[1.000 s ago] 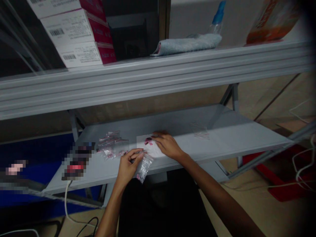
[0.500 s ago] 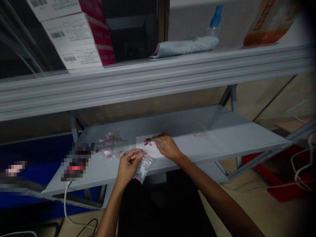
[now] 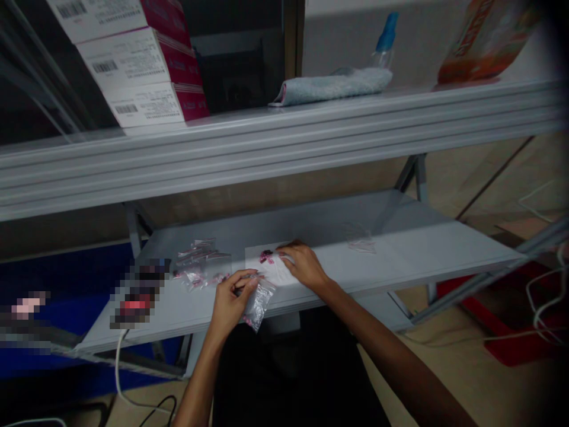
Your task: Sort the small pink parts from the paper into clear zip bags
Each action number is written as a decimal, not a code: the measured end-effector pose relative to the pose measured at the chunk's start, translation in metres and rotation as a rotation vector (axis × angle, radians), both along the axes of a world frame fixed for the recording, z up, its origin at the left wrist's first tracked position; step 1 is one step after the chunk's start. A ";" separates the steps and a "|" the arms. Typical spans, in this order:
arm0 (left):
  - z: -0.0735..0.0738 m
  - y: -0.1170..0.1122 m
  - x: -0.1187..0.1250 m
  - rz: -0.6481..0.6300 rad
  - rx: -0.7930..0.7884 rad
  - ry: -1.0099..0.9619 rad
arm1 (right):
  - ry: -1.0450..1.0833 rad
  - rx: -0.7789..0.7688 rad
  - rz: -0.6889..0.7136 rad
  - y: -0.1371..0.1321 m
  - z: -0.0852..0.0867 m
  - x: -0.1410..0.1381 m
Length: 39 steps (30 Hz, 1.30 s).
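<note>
My left hand (image 3: 233, 295) pinches the top of a small clear zip bag (image 3: 260, 301) near the shelf's front edge. Some pink bits show at the bag's lower end. My right hand (image 3: 303, 264) rests over a white sheet of paper (image 3: 278, 274), fingers bent and tips close together; whether a small piece is between them I cannot make out. Just left of those fingertips, a little heap of pink and dark pieces (image 3: 267, 257) lies on the paper. Several clear zip bags (image 3: 195, 267), some with pink pieces inside, are left of the paper.
Flat clear bags (image 3: 361, 240) lie to the right on the grey shelf (image 3: 427, 237). A blurred-out item (image 3: 137, 293) with a white cable is at the left end. An upper shelf (image 3: 249, 148) carries stacked boxes (image 3: 137, 59), a cloth (image 3: 333, 87) and a spray bottle (image 3: 386, 41).
My right fingertips have drawn slightly right, away from the pink and dark pieces, and curled in. My left hand and its bag stay in place.
</note>
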<state>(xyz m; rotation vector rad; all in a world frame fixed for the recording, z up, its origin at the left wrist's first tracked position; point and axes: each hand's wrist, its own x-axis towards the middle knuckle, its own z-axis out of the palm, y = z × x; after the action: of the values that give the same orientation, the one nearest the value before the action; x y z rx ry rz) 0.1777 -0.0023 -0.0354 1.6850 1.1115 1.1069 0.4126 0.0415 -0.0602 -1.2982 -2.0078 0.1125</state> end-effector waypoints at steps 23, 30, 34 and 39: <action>-0.004 0.003 0.001 -0.012 -0.013 0.000 | 0.327 -0.009 0.371 -0.014 0.019 -0.015; -0.008 0.002 0.001 -0.018 -0.024 -0.030 | 0.443 -0.177 0.532 -0.022 0.014 -0.025; -0.007 0.002 0.002 -0.019 -0.017 -0.018 | 0.471 -0.231 0.533 -0.023 0.010 -0.025; -0.002 0.000 0.004 -0.024 -0.019 -0.020 | 0.473 -0.193 0.551 -0.025 0.011 -0.024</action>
<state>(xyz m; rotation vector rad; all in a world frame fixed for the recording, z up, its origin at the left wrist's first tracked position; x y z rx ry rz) 0.1814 -0.0023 -0.0375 1.6650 1.0829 1.0927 0.3886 0.0161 -0.0487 -0.6984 -1.9035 0.8103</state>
